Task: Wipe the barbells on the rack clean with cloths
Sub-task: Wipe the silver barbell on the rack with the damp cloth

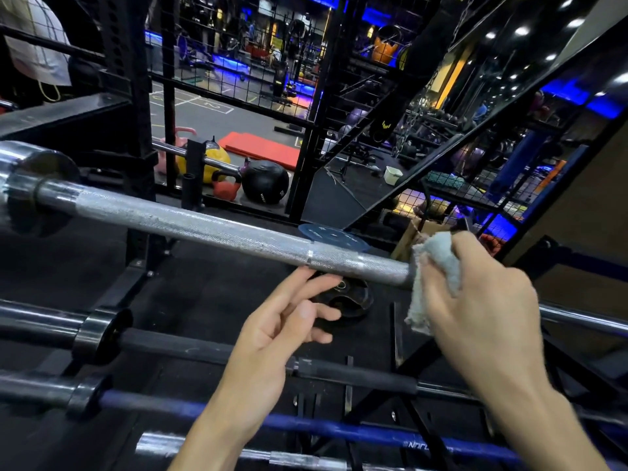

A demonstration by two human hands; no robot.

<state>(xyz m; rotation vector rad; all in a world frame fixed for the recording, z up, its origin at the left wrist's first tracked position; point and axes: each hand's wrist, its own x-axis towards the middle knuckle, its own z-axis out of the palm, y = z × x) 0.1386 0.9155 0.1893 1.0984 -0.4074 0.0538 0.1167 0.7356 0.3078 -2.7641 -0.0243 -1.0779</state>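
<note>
A knurled silver barbell (190, 222) runs from the upper left down to the right across the rack. My right hand (486, 300) grips a pale grey cloth (438, 266) wrapped round this bar's right part. My left hand (282, 331) hovers just below the bar, fingers loosely spread, its fingertips near the bar's underside and holding nothing. Lower on the rack lie a black barbell (176, 348), a blue barbell (306, 424) and another silver bar (210, 447).
The black rack frame (136, 96) and a wire mesh wall (238, 62) stand behind. Beyond lie a red kettlebell (226, 188), a black medicine ball (265, 181), a yellow ball (210, 161) and weight plates (333, 236) on the floor. A person (34, 39) stands at upper left.
</note>
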